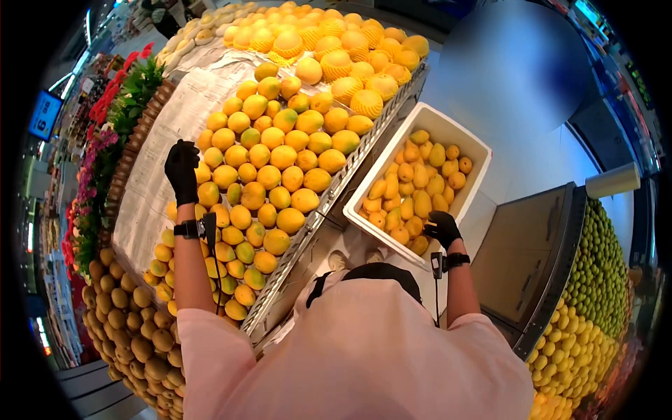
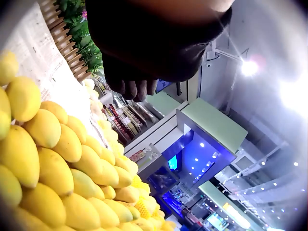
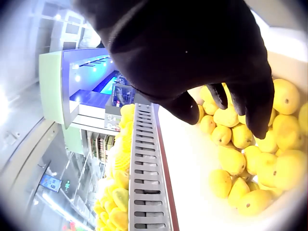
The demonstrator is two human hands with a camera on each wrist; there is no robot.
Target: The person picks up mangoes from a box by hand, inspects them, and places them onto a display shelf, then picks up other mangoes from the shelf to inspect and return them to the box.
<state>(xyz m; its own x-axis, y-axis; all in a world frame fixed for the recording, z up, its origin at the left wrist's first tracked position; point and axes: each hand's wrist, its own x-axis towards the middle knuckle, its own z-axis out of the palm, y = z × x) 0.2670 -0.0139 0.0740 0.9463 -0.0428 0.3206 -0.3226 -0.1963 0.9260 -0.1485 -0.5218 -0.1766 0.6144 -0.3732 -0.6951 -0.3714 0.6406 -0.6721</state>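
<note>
- over the near edge of the white crate (image 1: 456,127), right hand (image 1: 442,229) hangs above loose mangoes (image 1: 420,185), grip wide and empty.
- left hand (image 1: 182,168) hovers over stacked mangoes (image 1: 280,178) at the display (image 1: 150,189) left edge; cannot tell its grip.

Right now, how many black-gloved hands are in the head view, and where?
2. The left black-gloved hand hovers over the sloped display of yellow mangoes; the right black-gloved hand is at the near end of the white plastic crate of mangoes. None seems hidden.

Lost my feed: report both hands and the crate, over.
Left-hand grip empty, raised over display mangoes. Right-hand grip open, low over crate mangoes in white crate. Nothing blocking.
</note>
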